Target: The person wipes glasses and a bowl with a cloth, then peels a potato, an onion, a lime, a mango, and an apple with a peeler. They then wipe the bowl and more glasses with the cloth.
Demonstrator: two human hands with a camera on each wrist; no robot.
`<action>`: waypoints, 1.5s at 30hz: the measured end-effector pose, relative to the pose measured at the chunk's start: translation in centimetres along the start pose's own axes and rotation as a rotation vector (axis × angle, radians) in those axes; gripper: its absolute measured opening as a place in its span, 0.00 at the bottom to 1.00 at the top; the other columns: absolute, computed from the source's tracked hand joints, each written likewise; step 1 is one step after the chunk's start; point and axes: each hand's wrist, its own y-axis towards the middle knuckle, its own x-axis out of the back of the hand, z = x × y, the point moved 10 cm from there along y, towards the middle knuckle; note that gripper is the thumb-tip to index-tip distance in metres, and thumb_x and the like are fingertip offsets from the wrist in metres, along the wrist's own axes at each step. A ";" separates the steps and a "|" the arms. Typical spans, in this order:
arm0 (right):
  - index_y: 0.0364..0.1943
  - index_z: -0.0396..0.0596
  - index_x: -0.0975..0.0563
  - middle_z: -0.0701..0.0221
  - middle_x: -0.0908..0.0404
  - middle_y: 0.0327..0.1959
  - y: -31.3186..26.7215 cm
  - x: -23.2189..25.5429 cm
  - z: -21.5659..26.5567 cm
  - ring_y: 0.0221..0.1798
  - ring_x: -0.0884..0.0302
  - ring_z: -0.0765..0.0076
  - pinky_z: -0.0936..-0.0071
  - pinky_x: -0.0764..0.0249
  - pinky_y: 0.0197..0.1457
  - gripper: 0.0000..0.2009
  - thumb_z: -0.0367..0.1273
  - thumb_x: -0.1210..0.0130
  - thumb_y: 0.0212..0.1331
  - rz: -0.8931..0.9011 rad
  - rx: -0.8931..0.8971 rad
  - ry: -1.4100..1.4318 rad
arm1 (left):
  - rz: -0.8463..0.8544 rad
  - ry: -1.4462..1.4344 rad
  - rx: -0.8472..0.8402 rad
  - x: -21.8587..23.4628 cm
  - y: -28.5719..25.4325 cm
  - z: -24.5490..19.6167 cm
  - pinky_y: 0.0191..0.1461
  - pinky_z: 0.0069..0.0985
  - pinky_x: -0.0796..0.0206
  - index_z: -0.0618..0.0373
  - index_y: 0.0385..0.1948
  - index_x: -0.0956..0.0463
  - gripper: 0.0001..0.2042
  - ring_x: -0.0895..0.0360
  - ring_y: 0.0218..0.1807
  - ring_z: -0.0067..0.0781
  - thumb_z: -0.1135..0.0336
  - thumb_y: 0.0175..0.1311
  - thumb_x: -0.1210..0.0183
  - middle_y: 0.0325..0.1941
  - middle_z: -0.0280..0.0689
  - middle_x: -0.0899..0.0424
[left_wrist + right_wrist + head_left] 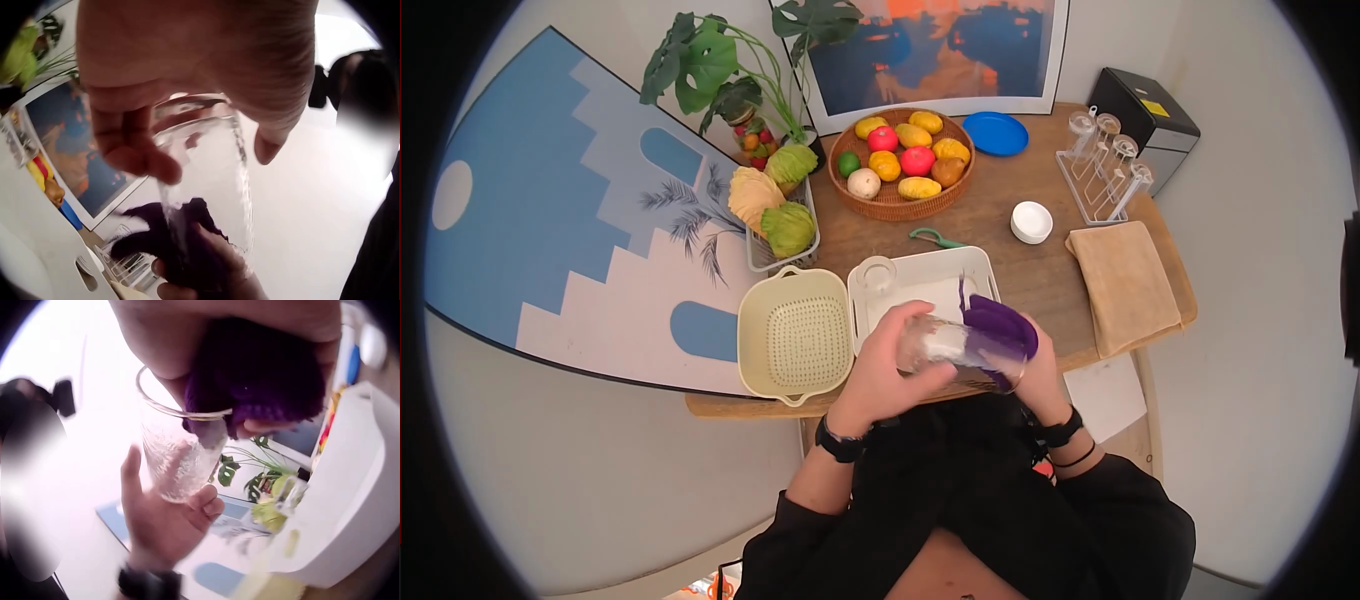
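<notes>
A clear textured drinking glass (935, 345) is held tilted on its side above the white basin (920, 270). My left hand (882, 372) grips it near the base, fingers and thumb around the wall. At its rim my right hand (1045, 378) holds a purple cloth (1003, 325). In the right wrist view, part of the cloth (256, 381) is tucked over the rim and into the mouth of the glass (178, 456). Some of the right fingers are hidden behind the cloth. Another clear glass (877, 275) stands in the basin's back left corner.
Left of the basin sits a cream colander (795, 335). Behind are a wicker basket (900, 207) of fruit, lettuce heads (788, 228) in a bin, and a green peeler (937, 238). On the right are white bowls (1031, 222), a rack of glasses (1105, 165) and a folded tan cloth (1122, 285).
</notes>
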 end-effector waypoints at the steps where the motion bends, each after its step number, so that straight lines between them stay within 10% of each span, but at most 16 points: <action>1: 0.51 0.40 0.22 0.69 0.14 0.43 -0.2 0.2 -0.1 0.41 0.17 0.74 0.75 0.21 0.44 0.20 0.30 0.31 0.54 0.005 -0.003 -0.001 | 0.035 0.217 -0.279 -0.7 -0.5 -4.8 0.43 0.32 0.22 0.60 0.54 0.26 0.28 0.17 0.41 0.38 0.59 0.52 0.27 0.42 0.42 0.18; 3: 0.56 0.40 0.23 0.72 0.15 0.44 -2.1 -2.7 -3.8 0.42 0.19 0.77 0.78 0.22 0.43 0.24 0.33 0.32 0.56 0.237 -0.492 0.514 | 0.062 0.439 -0.560 -2.2 -1.9 -8.8 0.44 0.32 0.22 0.60 0.54 0.25 0.30 0.17 0.42 0.41 0.58 0.49 0.26 0.43 0.43 0.18; 7: 0.56 0.40 0.21 0.74 0.15 0.44 -2.6 -3.6 -1.9 0.39 0.20 0.80 0.77 0.22 0.39 0.22 0.32 0.34 0.57 0.299 -0.500 0.401 | 0.049 0.394 -0.708 -2.4 -3.1 -8.9 0.46 0.33 0.22 0.62 0.54 0.25 0.29 0.17 0.44 0.41 0.59 0.50 0.27 0.44 0.44 0.18; 10: 0.49 0.41 0.20 0.66 0.15 0.41 -2.0 -0.4 2.4 0.37 0.16 0.69 0.72 0.21 0.40 0.19 0.31 0.31 0.53 0.008 0.179 -0.146 | -0.003 -0.303 0.431 0.1 -0.3 1.3 0.27 0.23 0.32 0.59 0.52 0.28 0.16 0.25 0.24 0.22 0.60 0.70 0.41 0.41 0.39 0.19; 13: 0.46 0.41 0.21 0.59 0.15 0.40 -3.0 -0.5 6.8 0.40 0.14 0.60 0.69 0.21 0.47 0.18 0.32 0.31 0.52 -0.082 0.631 -0.549 | 0.068 -0.358 0.586 -0.8 -1.4 2.2 0.25 0.18 0.35 0.59 0.54 0.29 0.14 0.24 0.26 0.22 0.61 0.74 0.48 0.42 0.43 0.19; 15: 0.42 0.41 0.21 0.58 0.15 0.41 -2.1 0.5 5.4 0.41 0.14 0.60 0.69 0.21 0.45 0.18 0.27 0.29 0.45 -0.090 0.474 -0.318 | 0.091 -0.180 0.483 -0.6 -1.8 1.5 0.30 0.23 0.31 0.58 0.56 0.29 0.20 0.22 0.31 0.25 0.59 0.67 0.39 0.44 0.43 0.19; 17: 0.47 0.40 0.21 0.62 0.14 0.44 -0.9 0.7 3.8 0.43 0.15 0.68 0.70 0.21 0.47 0.18 0.27 0.32 0.49 -0.107 0.269 -0.181 | 0.044 0.386 -0.349 -0.8 -1.3 -6.2 0.37 0.30 0.28 0.55 0.56 0.28 0.29 0.21 0.37 0.33 0.56 0.54 0.29 0.46 0.44 0.20; 20: 0.56 0.40 0.22 0.69 0.16 0.48 -1.3 -3.7 -1.8 0.48 0.18 0.72 0.72 0.23 0.55 0.24 0.27 0.34 0.52 0.277 -0.518 0.569 | 0.072 0.538 -0.533 -2.2 -2.7 -9.6 0.47 0.35 0.26 0.56 0.51 0.23 0.30 0.20 0.41 0.43 0.57 0.44 0.24 0.46 0.44 0.20; 24: 0.54 0.39 0.22 0.69 0.16 0.47 -2.7 -4.9 -4.0 0.47 0.18 0.73 0.73 0.21 0.51 0.23 0.28 0.32 0.52 0.358 -0.667 0.644 | 0.030 0.523 -0.569 -2.5 -2.7 -9.5 0.45 0.31 0.26 0.55 0.48 0.21 0.25 0.19 0.40 0.41 0.58 0.47 0.25 0.45 0.43 0.19; 26: 0.51 0.40 0.21 0.67 0.15 0.44 -0.8 -1.0 -0.6 0.44 0.17 0.72 0.72 0.20 0.42 0.22 0.30 0.30 0.51 0.001 -0.045 0.097 | -0.015 0.461 -0.482 -1.6 -2.0 -8.0 0.44 0.30 0.27 0.55 0.49 0.22 0.26 0.19 0.38 0.39 0.57 0.48 0.25 0.45 0.42 0.18; 29: 0.49 0.41 0.22 0.63 0.15 0.40 -3.3 0.4 5.6 0.41 0.15 0.68 0.71 0.20 0.39 0.23 0.31 0.27 0.48 -0.075 0.625 -0.489 | 0.071 -0.109 0.341 0.2 -1.1 0.3 0.43 0.30 0.25 0.56 0.54 0.27 0.29 0.20 0.42 0.32 0.61 0.49 0.25 0.45 0.40 0.19; 31: 0.46 0.42 0.21 0.61 0.15 0.37 -3.4 0.1 6.4 0.40 0.14 0.64 0.71 0.20 0.43 0.22 0.31 0.25 0.46 -0.110 0.666 -0.552 | 0.203 -0.222 0.712 -1.1 -2.9 2.9 0.42 0.25 0.24 0.56 0.59 0.31 0.32 0.20 0.45 0.25 0.63 0.52 0.25 0.48 0.39 0.20; 32: 0.45 0.41 0.21 0.62 0.14 0.38 -2.4 0.9 5.0 0.41 0.14 0.66 0.71 0.20 0.45 0.21 0.32 0.25 0.47 -0.109 0.491 -0.390 | 0.212 -0.220 0.709 -1.3 -2.9 2.8 0.42 0.25 0.24 0.56 0.59 0.31 0.32 0.20 0.45 0.25 0.63 0.52 0.25 0.48 0.39 0.20; 34: 0.48 0.40 0.21 0.66 0.14 0.42 -0.7 1.0 1.7 0.41 0.16 0.71 0.70 0.20 0.47 0.20 0.32 0.28 0.51 -0.076 0.097 -0.083 | 0.125 0.299 -0.184 -1.0 -1.3 -5.3 0.38 0.22 0.24 0.55 0.59 0.28 0.33 0.18 0.44 0.27 0.60 0.50 0.23 0.51 0.39 0.21; 37: 0.55 0.41 0.23 0.70 0.15 0.44 -0.8 -2.4 -1.9 0.39 0.18 0.76 0.75 0.20 0.41 0.23 0.33 0.32 0.55 0.232 -0.385 0.459 | 0.174 0.539 -0.494 -3.0 -2.4 -9.2 0.37 0.24 0.23 0.54 0.57 0.25 0.34 0.17 0.42 0.32 0.56 0.46 0.20 0.53 0.39 0.22; 45: 0.55 0.42 0.21 0.72 0.16 0.42 -2.1 -3.1 -3.5 0.34 0.20 0.80 0.82 0.24 0.30 0.22 0.33 0.34 0.55 0.359 -0.615 0.466 | 0.325 0.517 -0.406 -3.5 -2.5 -8.5 0.45 0.27 0.22 0.52 0.57 0.25 0.33 0.17 0.42 0.40 0.60 0.47 0.21 0.54 0.39 0.23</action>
